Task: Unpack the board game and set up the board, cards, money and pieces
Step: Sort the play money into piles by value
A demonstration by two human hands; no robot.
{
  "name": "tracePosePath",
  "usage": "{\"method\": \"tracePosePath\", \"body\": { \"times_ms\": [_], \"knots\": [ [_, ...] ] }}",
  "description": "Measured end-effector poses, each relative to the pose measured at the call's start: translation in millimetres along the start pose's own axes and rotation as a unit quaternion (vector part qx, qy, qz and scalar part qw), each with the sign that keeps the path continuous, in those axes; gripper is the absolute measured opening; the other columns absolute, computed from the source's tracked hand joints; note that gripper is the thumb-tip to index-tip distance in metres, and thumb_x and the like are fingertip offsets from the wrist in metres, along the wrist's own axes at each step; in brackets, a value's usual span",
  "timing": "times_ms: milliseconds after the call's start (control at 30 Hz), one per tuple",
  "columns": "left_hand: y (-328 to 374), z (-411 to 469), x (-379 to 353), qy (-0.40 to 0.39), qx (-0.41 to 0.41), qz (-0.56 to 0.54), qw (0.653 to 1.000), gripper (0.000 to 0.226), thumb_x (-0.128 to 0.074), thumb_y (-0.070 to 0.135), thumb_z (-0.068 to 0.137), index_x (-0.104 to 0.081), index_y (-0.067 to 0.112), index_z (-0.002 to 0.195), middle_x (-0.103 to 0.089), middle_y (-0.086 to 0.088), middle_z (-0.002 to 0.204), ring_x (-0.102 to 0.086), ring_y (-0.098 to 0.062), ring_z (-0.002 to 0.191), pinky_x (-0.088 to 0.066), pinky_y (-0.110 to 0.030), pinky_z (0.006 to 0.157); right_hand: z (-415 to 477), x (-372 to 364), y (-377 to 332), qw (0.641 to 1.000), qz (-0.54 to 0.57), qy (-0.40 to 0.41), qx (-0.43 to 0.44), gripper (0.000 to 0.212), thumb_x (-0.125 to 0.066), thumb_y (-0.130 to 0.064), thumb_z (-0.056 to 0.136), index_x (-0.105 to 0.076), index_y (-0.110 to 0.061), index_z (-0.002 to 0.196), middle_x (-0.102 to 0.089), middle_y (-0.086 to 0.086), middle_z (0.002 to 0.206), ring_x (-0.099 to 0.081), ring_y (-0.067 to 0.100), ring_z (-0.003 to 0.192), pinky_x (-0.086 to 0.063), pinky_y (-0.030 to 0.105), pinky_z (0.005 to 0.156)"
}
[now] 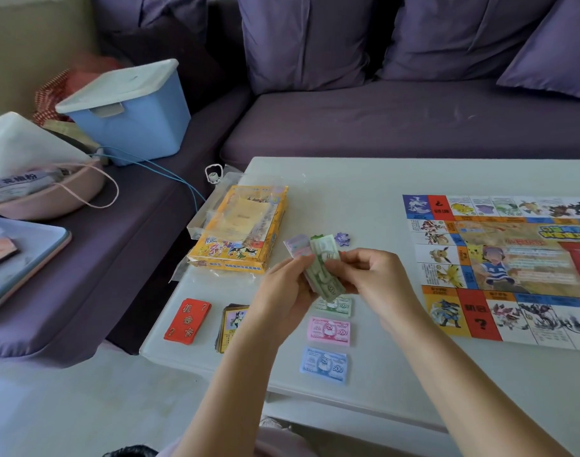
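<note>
Sorting money at mid-frame, the left hand (282,285) and right hand (371,275) are both pinching a wad of notes (324,272) above three sorted piles (329,331) on the tabletop (348,192), while the board (512,268) is lying unfolded at right, the red cards (188,321) and picture cards (232,328) are sitting stacked at lower left, and the pieces apparently are not yet out.

Bare table top (348,192) was free at upper centre, btw. the yellow box (239,232) on the left & the board (499,268) on the right. Lower centre was crowded: red cards (188,321), card stack (230,328), three money piles (329,331), w/ left hand (282,285) & right hand (374,275) gripping notes (324,272) above them.
</note>
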State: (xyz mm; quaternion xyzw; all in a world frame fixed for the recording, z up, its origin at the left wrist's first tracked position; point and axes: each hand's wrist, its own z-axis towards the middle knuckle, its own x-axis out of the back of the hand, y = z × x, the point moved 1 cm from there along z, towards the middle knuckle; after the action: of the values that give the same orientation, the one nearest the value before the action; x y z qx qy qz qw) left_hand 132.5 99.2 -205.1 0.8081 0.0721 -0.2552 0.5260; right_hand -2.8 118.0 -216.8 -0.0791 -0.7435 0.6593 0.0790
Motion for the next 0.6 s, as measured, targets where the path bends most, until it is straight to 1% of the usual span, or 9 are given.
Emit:
{"method": "tracePosePath", "body": {
  "times_ms": [67, 133, 233, 333, 400, 500, 600],
  "knots": [
    [1, -2, 3, -0.014, 0.000, 0.019, 1.000, 0.027, -0.037, 0.000, 0.097, -0.057, -0.008, 0.112, -0.062, -0.031, 0.113, -0.061, -0.040, 0.103, -0.051, -0.045, 0.092, 1, 2, -4, 1.000, -0.007, 0.008, 0.011, 0.012, -0.078, -0.015, 0.077, -0.072, -0.005, 0.080, -0.073, 0.013, 0.073, -0.070, 0.028, 0.068, -0.059, 0.038, 0.069],
    [1, -6, 5, -0.034, -0.002, 0.036, 0.999, 0.026, -0.039, -0.003, 0.096, -0.058, -0.005, 0.112, -0.065, -0.027, 0.111, -0.064, -0.036, 0.102, -0.054, -0.038, 0.088, 1, 2, -8, 1.000, -0.005, 0.014, 0.014, 0.015, -0.078, -0.017, 0.076, -0.072, -0.004, 0.081, -0.073, 0.013, 0.073, -0.069, 0.025, 0.067, -0.059, 0.035, 0.066],
    [4, -9, 6, -0.033, -0.007, 0.028, 0.999, 0.022, -0.042, -0.003, 0.095, -0.061, 0.000, 0.106, -0.071, -0.017, 0.097, -0.070, -0.025, 0.087, -0.059, -0.032, 0.076, -1, 2, -12, 1.000, 0.000, 0.011, 0.016, 0.015, -0.079, -0.018, 0.074, -0.072, -0.006, 0.079, -0.072, 0.012, 0.072, -0.067, 0.018, 0.063, -0.056, 0.026, 0.060],
    [5, -9, 8, -0.013, -0.020, 0.009, 1.000, 0.022, -0.044, -0.004, 0.094, -0.060, -0.001, 0.108, -0.072, -0.013, 0.090, -0.071, -0.021, 0.078, -0.059, -0.028, 0.066, -3, 2, -15, 1.000, -0.010, -0.008, 0.005, 0.015, -0.080, -0.019, 0.073, -0.073, -0.007, 0.078, -0.070, 0.007, 0.066, -0.061, 0.010, 0.057, -0.052, 0.018, 0.054],
    [6, -10, 8, -0.002, -0.032, -0.006, 0.999, 0.022, -0.046, -0.006, 0.092, -0.057, -0.004, 0.112, -0.071, -0.012, 0.088, -0.071, -0.019, 0.074, -0.058, -0.026, 0.061, -4, 4, -17, 1.000, -0.011, -0.014, -0.001, 0.013, -0.081, -0.020, 0.072, -0.073, -0.010, 0.075, -0.067, 0.005, 0.062, -0.059, 0.008, 0.053, -0.050, 0.016, 0.052],
    [5, -11, 7, 0.009, -0.043, -0.018, 0.999, 0.025, -0.048, -0.007, 0.091, -0.053, -0.008, 0.116, -0.070, -0.014, 0.087, -0.071, -0.018, 0.071, -0.056, -0.025, 0.057, -8, 7, -18, 1.000, -0.012, -0.012, 0.002, 0.013, -0.080, -0.020, 0.072, -0.072, -0.010, 0.074, -0.066, 0.005, 0.061, -0.059, 0.009, 0.053, -0.049, 0.017, 0.051],
    [4, -12, 6, 0.010, -0.049, -0.017, 0.999, 0.021, -0.049, -0.007, 0.090, -0.056, -0.007, 0.110, -0.072, -0.012, 0.082, -0.071, -0.019, 0.070, -0.056, -0.025, 0.058, -12, 8, -17, 1.000, -0.018, -0.007, 0.002, 0.015, -0.080, -0.020, 0.073, -0.072, -0.009, 0.078, -0.067, 0.000, 0.059, -0.060, 0.009, 0.052, -0.049, 0.017, 0.050]
  ]
}}
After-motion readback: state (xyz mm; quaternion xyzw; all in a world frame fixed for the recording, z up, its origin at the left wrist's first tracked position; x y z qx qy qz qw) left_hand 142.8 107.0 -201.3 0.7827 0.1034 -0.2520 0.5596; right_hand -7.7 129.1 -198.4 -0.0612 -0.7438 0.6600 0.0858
